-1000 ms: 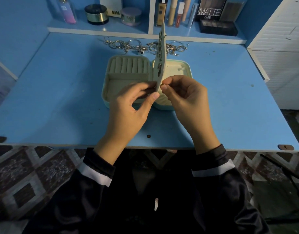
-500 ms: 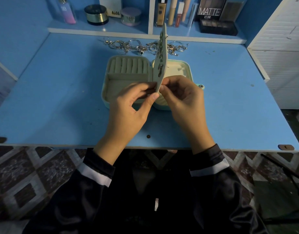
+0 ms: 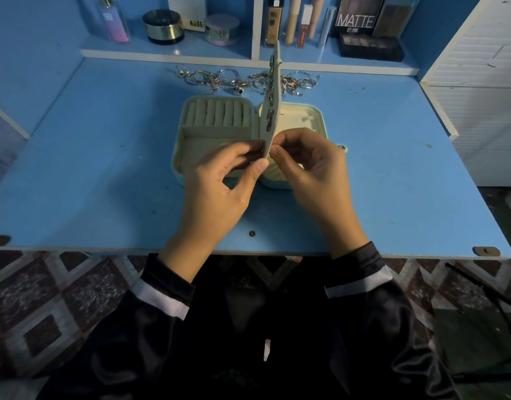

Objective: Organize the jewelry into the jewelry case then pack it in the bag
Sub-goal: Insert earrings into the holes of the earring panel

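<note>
**A:** Where is the case sitting?

**B:** The pale mint-green jewelry case (image 3: 202,147) is lying open near the middle of the blue worktop (image 3: 104,168); its two halves are lying flat side by side, and a cream panel (image 3: 273,90) is standing upright between them along the hinge.

**A:** And what are the hands doing?

**B:** Both are meeting at the near, lower end of the cream panel; the left hand (image 3: 219,192) is gripping it from the left, fingers (image 3: 260,166) curled, thumb pressing the near edge and forefinger lying on the left face; the right hand (image 3: 315,171) is pinching at the right face, thumb and forefinger tips pressed together against it, the other fingers curling loosely beneath.

**A:** Is anything sitting between those right fingertips?

**B:** Too small to tell.

**A:** Where is the jewelry lying?

**B:** A tangle of silver chains and rings (image 3: 219,79) is lying loose on the worktop behind the case, apart from it and just in front of the shelf edge; small dark pieces (image 3: 270,116) are hanging on the panel; a row of cream ring rolls (image 3: 216,112) is filling the far part of the left half.

**A:** And further back?

**B:** A blue shelf (image 3: 167,51) is carrying cosmetics: a pink and purple bottle (image 3: 114,27), a round black and gold jar (image 3: 163,27) and a dark box lettered MATTE (image 3: 355,20); dark sleeves with a white band are covering both wrists.
</note>
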Demonstrator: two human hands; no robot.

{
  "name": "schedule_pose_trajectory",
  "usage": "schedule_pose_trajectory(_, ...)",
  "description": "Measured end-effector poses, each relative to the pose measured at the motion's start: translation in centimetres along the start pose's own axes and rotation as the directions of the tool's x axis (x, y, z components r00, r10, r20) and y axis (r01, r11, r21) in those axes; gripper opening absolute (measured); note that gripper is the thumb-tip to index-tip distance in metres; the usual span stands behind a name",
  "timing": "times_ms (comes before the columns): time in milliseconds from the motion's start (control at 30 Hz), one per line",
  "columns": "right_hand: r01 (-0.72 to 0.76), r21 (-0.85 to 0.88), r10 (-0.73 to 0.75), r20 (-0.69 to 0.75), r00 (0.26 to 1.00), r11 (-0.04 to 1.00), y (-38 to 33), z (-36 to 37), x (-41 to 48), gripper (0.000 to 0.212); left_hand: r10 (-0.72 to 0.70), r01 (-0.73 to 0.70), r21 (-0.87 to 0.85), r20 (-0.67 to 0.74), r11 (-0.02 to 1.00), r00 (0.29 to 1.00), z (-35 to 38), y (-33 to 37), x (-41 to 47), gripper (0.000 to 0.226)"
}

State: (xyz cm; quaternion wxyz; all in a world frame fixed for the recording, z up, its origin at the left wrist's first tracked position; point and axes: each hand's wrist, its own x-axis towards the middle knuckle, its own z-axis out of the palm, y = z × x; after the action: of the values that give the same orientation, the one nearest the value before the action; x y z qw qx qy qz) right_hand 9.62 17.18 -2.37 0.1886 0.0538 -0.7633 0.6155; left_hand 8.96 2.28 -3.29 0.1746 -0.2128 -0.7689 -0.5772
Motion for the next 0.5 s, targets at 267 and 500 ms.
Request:
schedule_pose_trajectory(267, 0.035, -0.019, -0.034, 0.032, 0.999, 0.999, -0.3, -0.4, 0.1, 0.008, -0.025, 0.025, -0.039, 0.004, 0.999, 1.0, 0.0, 0.2, 0.0, 0.019)
schedule_pose_trajectory(500, 0.055, 0.063, -0.056, 0.012, 0.998, 0.997, -1.9, -2.6, 0.0, 0.02, -0.023, 0.023, 0.019, -0.028, 1.0, 0.999, 0.0, -0.3, 0.1, 0.026)
